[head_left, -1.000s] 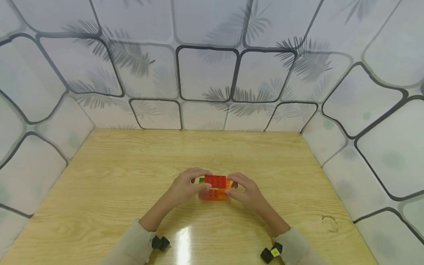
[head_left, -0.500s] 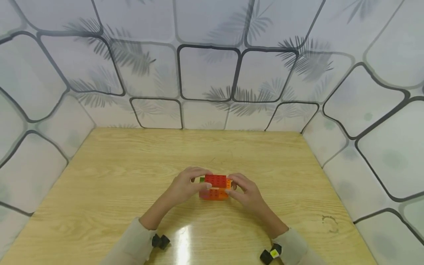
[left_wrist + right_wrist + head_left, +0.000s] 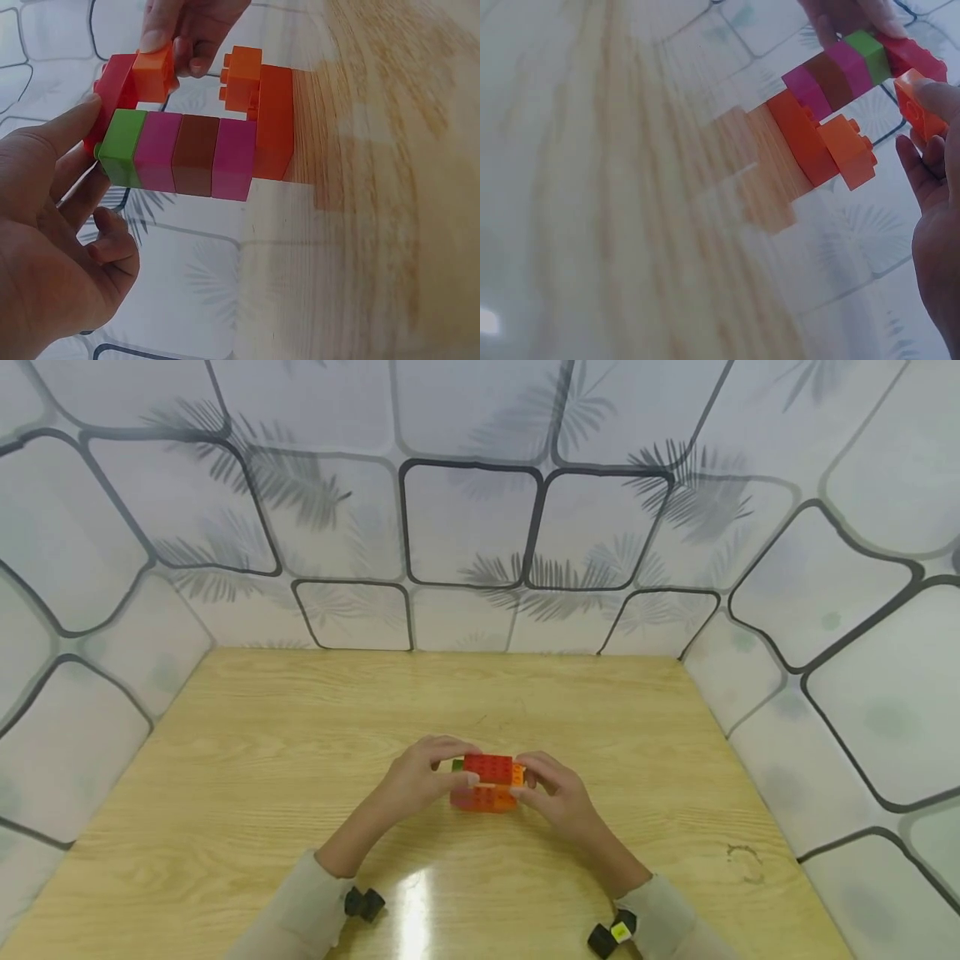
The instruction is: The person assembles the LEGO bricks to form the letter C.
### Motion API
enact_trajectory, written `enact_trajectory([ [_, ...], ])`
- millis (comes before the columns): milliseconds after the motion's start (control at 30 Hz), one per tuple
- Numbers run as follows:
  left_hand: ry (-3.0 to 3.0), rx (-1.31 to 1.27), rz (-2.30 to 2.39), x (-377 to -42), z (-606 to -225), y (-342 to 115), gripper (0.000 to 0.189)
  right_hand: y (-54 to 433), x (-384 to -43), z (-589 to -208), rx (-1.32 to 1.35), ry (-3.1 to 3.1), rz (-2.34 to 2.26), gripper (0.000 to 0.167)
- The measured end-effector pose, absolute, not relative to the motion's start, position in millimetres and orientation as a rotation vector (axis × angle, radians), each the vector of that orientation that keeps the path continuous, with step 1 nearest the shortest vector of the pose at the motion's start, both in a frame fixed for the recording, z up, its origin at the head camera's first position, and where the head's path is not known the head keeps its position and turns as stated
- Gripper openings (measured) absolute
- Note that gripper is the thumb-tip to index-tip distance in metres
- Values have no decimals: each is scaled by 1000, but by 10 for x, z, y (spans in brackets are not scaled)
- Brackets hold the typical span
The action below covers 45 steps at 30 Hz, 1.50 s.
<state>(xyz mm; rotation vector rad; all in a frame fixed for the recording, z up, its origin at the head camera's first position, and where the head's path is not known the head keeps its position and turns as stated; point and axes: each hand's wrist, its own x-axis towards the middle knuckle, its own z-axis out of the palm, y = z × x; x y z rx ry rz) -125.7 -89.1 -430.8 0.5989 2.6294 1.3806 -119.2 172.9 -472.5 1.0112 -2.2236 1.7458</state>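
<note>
My left hand point(image 3: 420, 779) pinches the red building brick point(image 3: 488, 767), which lies across the top of a small block structure. Opposite it, my right hand point(image 3: 558, 793) pinches an orange brick point(image 3: 152, 75) attached under the red brick's right end. Beneath the red brick's left end stands a column: a green brick point(image 3: 122, 148), a pink brick point(image 3: 159, 152), a brown brick point(image 3: 195, 155) and a lower pink brick point(image 3: 233, 159). The column rises from a long orange base brick point(image 3: 274, 124) on the table. Another orange brick point(image 3: 847, 152) sits on the base's right end, with a gap above it.
The wooden table point(image 3: 315, 710) extends around the structure. Patterned white panels point(image 3: 472, 527) enclose its back and sides. A bright reflection point(image 3: 415, 914) lies near the front, and black wrist devices point(image 3: 364, 905) are at both sleeves.
</note>
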Motion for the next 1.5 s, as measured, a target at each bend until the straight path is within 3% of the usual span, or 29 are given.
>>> enact_trajectory([
  [300, 2689, 582, 1293, -1237, -4285, -878, 35, 1767, -1233, -4895, 955, -2238, 1782, 37],
  [700, 2629, 586, 1375, -1231, -4298, -897, 38, 1847, -1236, -4847, 816, -2448, 1772, 40],
  [1267, 2561, 567, 1465, -1186, -4392, -1152, 44, 1801, -1116, -4535, 939, -2336, 1688, 42],
  [1500, 2536, 528, 1460, -1198, -4462, -1143, 41, 1789, -1128, -4559, 993, -2238, 1683, 33],
])
